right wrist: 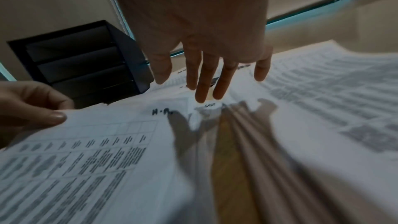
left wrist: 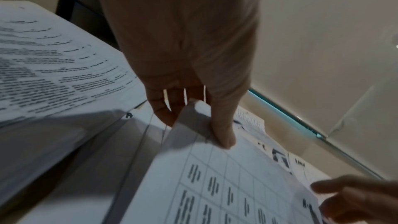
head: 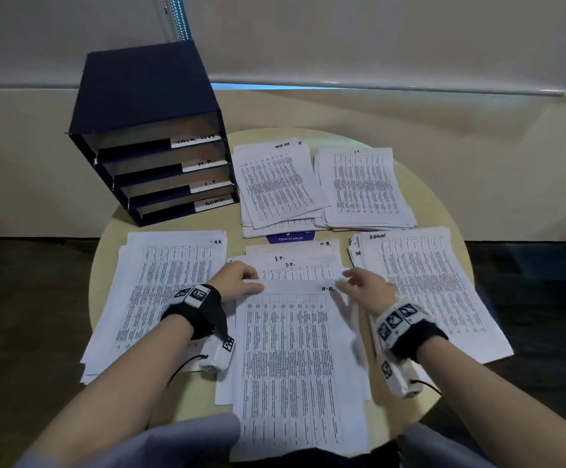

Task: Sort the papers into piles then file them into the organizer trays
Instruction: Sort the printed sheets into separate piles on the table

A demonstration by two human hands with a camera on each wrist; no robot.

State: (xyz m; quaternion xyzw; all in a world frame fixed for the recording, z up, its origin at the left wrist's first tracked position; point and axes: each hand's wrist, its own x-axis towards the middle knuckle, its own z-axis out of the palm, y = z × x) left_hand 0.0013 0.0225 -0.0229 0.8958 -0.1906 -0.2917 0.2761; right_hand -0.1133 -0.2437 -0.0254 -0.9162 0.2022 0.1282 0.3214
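Left hand [left wrist: 183, 67] palm-down, thumb and fingers pinching the top left corner of the H.R. sheet [head: 291, 359] near the surface's front edge, right hand [right wrist: 206, 40] hovering over its top right corner, fingers spread, grip loose and empty

The table print on the top sheet [head: 295, 359] is too fine to read, and its near edge is covered by grey sleeves [head: 180, 440] — the purple sticker [head: 291, 236] sits mostly under a far pile; the right wrist view smears with blur.
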